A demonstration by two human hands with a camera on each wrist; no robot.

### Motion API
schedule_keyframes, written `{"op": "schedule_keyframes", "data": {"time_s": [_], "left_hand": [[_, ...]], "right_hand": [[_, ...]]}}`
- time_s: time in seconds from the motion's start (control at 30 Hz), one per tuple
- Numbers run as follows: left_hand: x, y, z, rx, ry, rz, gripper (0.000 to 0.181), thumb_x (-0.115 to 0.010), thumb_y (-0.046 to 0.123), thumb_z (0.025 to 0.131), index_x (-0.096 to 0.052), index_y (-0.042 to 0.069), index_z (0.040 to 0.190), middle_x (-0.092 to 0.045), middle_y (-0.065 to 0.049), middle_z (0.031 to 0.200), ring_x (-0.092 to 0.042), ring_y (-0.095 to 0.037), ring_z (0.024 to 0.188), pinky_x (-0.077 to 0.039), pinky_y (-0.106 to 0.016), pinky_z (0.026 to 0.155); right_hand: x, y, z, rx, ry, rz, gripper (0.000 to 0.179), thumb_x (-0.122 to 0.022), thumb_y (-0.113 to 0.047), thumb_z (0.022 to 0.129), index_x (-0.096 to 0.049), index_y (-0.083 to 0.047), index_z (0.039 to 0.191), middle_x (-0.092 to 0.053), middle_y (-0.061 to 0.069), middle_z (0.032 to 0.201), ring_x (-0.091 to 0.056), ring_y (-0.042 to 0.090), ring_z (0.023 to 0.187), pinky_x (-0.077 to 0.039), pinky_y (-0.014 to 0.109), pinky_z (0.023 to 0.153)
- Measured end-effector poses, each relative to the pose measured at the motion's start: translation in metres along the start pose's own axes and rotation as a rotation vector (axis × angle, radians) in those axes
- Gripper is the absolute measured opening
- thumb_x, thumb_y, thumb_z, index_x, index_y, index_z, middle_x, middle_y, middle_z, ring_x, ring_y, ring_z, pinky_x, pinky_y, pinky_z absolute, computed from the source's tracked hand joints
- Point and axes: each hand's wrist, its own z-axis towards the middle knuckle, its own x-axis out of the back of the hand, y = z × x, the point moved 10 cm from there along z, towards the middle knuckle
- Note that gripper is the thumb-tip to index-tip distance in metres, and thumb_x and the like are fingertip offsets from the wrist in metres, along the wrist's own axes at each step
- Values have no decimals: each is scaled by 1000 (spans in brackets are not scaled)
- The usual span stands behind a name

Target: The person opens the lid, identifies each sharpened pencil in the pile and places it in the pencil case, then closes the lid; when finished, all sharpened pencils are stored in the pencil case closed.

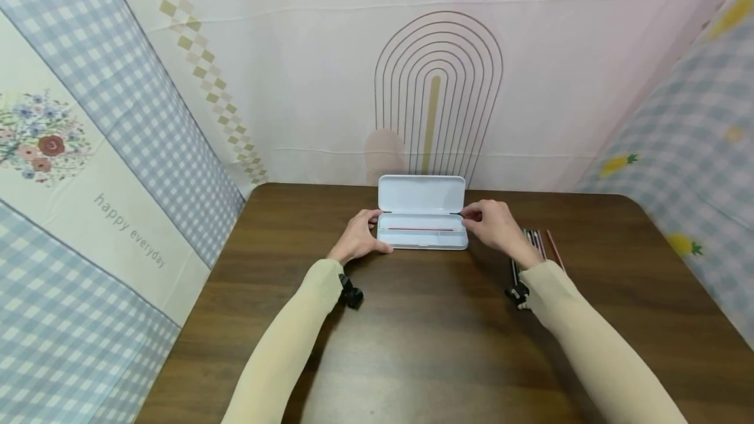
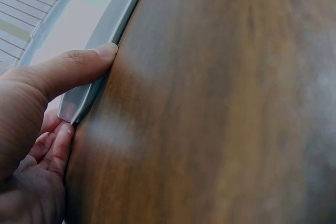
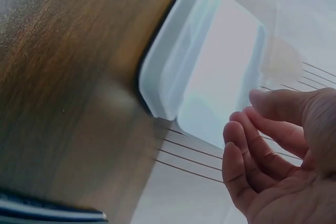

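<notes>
A pale blue-white pencil case (image 1: 423,239) stands on the table with its lid (image 1: 421,194) raised at the back. A thin red pencil (image 1: 419,229) lies lengthwise inside it. My left hand (image 1: 358,235) grips the case's left end. In the left wrist view the left thumb (image 2: 84,66) presses the case's front edge while the fingers curl about its end. My right hand (image 1: 493,222) is at the right end, its fingers loosely bent. In the right wrist view nothing shows between the right thumb (image 3: 278,103) and fingertips, and they look apart from the case.
Several dark pencils (image 1: 535,239) lie on the table (image 1: 412,345), partly under the right wrist. A reddish-brown pencil (image 1: 554,248) lies just right of them. Behind the table hangs a pale patterned cloth (image 1: 318,84), close to the raised lid.
</notes>
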Motion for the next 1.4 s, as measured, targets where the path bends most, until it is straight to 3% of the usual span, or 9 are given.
{"op": "schedule_keyframes", "data": {"time_s": [0.37, 0.63, 0.73, 0.87, 0.97, 1.4], "left_hand": [[0, 0, -1, -4, -1, -10, 95, -100, 15, 76, -53, 5, 158, -56, -15, 156, -58, -36, 141, -50, -46, 123], [-3, 1, 0, -6, -4, -5, 95, -100, 15, 76, -54, 5, 158, -57, -16, 154, -58, -36, 140, -50, -47, 123], [-2, 1, -1, -7, -3, -9, 94, -100, 15, 76, -54, 5, 158, -57, -16, 154, -58, -36, 141, -50, -47, 123], [-1, 1, -1, -5, 1, -2, 94, -100, 16, 76, -54, 6, 158, -57, -16, 155, -58, -36, 141, -50, -47, 123], [1, 0, -2, -1, 6, 0, 95, -100, 16, 76, -54, 6, 158, -57, -16, 154, -58, -36, 141, -50, -47, 123], [-1, 0, -1, 6, 3, 7, 93, -99, 15, 77, -53, 6, 158, -57, -16, 155, -58, -36, 142, -50, -47, 123]], "right_hand": [[35, 7, -45, -62, 99, -27, 25, -75, -11, 101, -78, 6, 119, -80, 24, 106, -74, 34, 93, -59, 43, 80], [45, 34, -84, -169, 102, -80, 30, -75, -15, 101, -77, 8, 120, -80, 22, 101, -73, 32, 88, -60, 49, 80], [50, 44, -97, -208, 115, -93, 32, -76, -15, 100, -77, 10, 120, -79, 24, 101, -70, 30, 83, -57, 43, 71], [51, 57, -113, -256, 115, -90, 31, -74, -12, 100, -76, 12, 120, -78, 25, 99, -63, 25, 75, -47, 31, 62], [48, 66, -122, -288, 100, -89, 30, -73, -10, 100, -75, 13, 119, -78, 25, 97, -62, 24, 74, -46, 30, 61], [39, 98, -146, -359, 38, -124, 19, -70, -8, 96, -78, 9, 101, -77, 22, 90, -66, 29, 76, -54, 43, 67]]}}
